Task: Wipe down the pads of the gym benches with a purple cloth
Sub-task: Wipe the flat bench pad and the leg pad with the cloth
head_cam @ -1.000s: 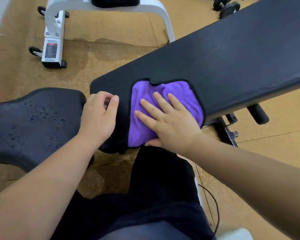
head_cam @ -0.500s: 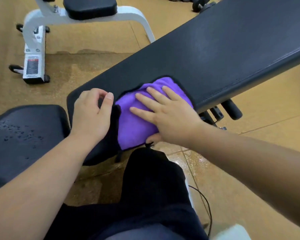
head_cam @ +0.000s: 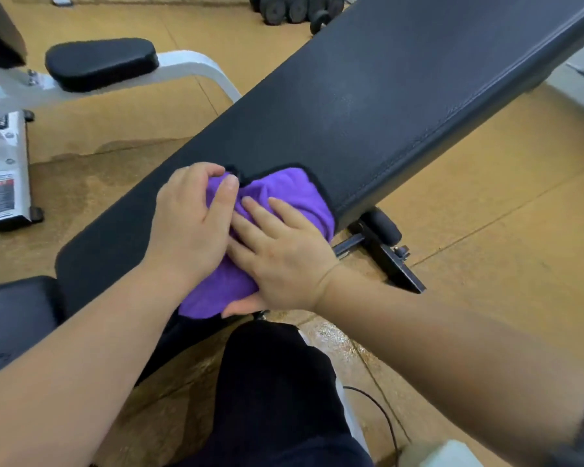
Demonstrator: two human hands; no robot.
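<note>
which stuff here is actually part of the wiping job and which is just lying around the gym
Part of the job:
purple cloth
long black bench pad
left hand, gripping the cloth
right hand, flat on the cloth

Just lying about:
dumbbells
white-framed bench
black cable on the floor

Fuzzy purple cloth on smooth, matt leatherette bench pad

Both forearms are bare to the frame's edge, with no sleeves, watch or rings on the left hand or the right hand; fingernails are short and unpainted. The plain black fabric trousers show no markings.
</note>
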